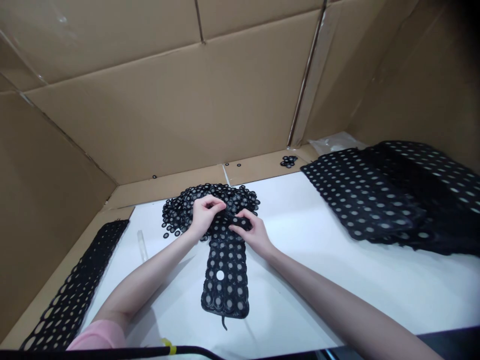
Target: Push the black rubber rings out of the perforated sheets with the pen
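A black rubber sheet (226, 275) full of round rings lies on the white table (318, 260) in front of me, long side pointing away. My left hand (204, 215) pinches its far end, fingers closed on the rubber. My right hand (252, 231) grips the same far end from the right, fingers curled on it. Just beyond both hands sits a heap of loose black rings (210, 200).
A stack of black punched sheets (382, 195) lies at the right. A spent strip with empty holes (75, 290) lies along the left edge. A clear small tube (141, 245) rests left of my arm. Cardboard walls (168, 100) enclose the table; a few stray rings (288, 161) lie at the back.
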A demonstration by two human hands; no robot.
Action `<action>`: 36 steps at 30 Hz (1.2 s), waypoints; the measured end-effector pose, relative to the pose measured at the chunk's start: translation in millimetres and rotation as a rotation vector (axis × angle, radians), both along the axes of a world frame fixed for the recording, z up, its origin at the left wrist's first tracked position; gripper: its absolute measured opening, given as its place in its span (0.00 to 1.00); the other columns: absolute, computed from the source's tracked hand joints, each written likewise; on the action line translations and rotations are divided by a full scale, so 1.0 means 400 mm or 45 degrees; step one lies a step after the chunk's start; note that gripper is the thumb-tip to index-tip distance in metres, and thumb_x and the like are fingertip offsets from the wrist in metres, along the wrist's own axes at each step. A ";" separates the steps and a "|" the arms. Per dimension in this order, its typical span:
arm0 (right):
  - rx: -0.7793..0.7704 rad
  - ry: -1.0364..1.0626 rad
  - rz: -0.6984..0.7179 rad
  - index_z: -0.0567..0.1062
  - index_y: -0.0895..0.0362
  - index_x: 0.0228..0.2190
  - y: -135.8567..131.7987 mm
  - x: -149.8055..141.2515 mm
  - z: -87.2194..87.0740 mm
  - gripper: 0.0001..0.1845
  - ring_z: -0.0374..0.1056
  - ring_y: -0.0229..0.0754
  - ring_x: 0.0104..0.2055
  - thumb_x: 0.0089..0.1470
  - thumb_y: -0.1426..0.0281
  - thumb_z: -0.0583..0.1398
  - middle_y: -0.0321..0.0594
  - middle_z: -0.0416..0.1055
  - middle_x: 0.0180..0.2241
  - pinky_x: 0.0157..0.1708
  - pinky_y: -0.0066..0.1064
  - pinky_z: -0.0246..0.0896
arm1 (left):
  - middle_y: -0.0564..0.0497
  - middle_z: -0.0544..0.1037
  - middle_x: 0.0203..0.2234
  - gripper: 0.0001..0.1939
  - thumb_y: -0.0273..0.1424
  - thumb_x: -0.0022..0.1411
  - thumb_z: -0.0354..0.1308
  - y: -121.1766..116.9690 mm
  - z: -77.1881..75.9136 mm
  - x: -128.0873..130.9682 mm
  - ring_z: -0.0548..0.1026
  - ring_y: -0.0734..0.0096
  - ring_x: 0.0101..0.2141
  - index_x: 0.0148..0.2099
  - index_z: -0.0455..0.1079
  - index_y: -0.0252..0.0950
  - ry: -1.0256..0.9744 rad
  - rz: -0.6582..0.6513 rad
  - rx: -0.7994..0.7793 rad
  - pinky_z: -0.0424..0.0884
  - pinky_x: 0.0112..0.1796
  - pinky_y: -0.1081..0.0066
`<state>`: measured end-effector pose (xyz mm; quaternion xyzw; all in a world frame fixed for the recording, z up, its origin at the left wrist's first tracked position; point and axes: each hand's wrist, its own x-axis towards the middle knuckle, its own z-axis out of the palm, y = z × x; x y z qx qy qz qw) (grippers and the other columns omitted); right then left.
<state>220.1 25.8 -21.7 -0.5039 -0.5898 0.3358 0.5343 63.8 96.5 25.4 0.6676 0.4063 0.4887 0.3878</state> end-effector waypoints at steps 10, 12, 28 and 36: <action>-0.001 -0.014 0.026 0.72 0.53 0.36 -0.002 0.001 0.006 0.12 0.68 0.45 0.41 0.46 0.69 0.63 0.37 0.73 0.38 0.41 0.35 0.61 | 0.49 0.79 0.28 0.08 0.33 0.58 0.59 0.100 0.088 -0.031 0.75 0.69 0.31 0.32 0.77 0.34 0.205 0.074 0.330 0.69 0.36 0.70; 0.012 -0.025 0.037 0.72 0.53 0.39 -0.001 0.003 0.005 0.14 0.68 0.45 0.43 0.47 0.70 0.62 0.38 0.73 0.41 0.43 0.35 0.61 | 0.49 0.78 0.29 0.08 0.30 0.61 0.57 0.112 0.079 -0.034 0.74 0.69 0.32 0.34 0.77 0.35 0.510 0.085 0.473 0.68 0.36 0.70; -0.002 0.050 -0.113 0.79 0.55 0.32 0.007 0.001 -0.009 0.12 0.71 0.47 0.38 0.44 0.63 0.66 0.42 0.77 0.35 0.42 0.38 0.64 | 0.49 0.77 0.30 0.10 0.35 0.63 0.57 0.070 0.099 -0.022 0.71 0.68 0.34 0.39 0.77 0.37 0.794 -0.449 0.609 0.65 0.38 0.69; 0.021 0.096 -0.035 0.79 0.58 0.33 0.010 0.011 -0.024 0.14 0.69 0.46 0.34 0.47 0.61 0.64 0.41 0.75 0.31 0.35 0.34 0.63 | 0.49 0.73 0.31 0.09 0.34 0.62 0.57 0.003 0.077 0.020 0.71 0.71 0.33 0.42 0.73 0.35 0.913 -0.784 0.755 0.66 0.35 0.73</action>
